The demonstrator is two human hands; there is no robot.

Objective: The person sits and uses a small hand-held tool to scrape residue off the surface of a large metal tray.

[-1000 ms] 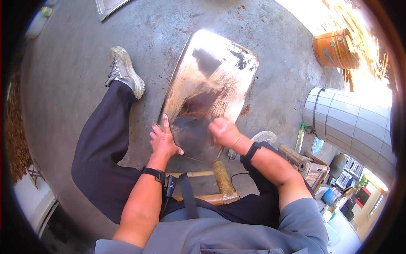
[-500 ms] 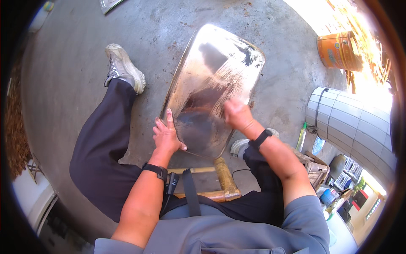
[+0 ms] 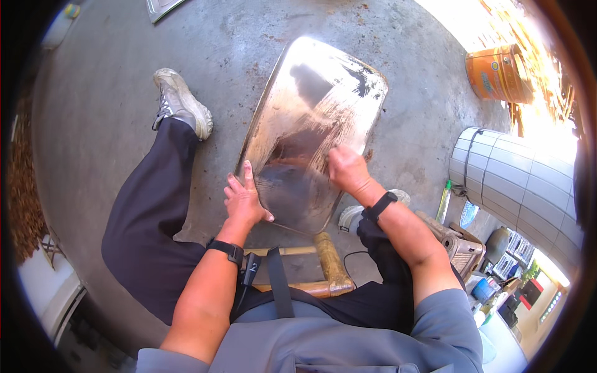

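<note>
Touching the tray (image 3: 305, 112), the left hand (image 3: 244, 200) splays wide; the right hand (image 3: 348, 169) curls, any contents hidden.

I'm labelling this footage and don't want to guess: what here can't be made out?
In the head view:
- Whatever the right hand may grip: its curled fingers hide it.
- The tray's underside: its upper face hides it.
- The middle of the right shoe: the right forearm crosses it.
- The far end of the metal panel: the top edge cuts it off.
</note>
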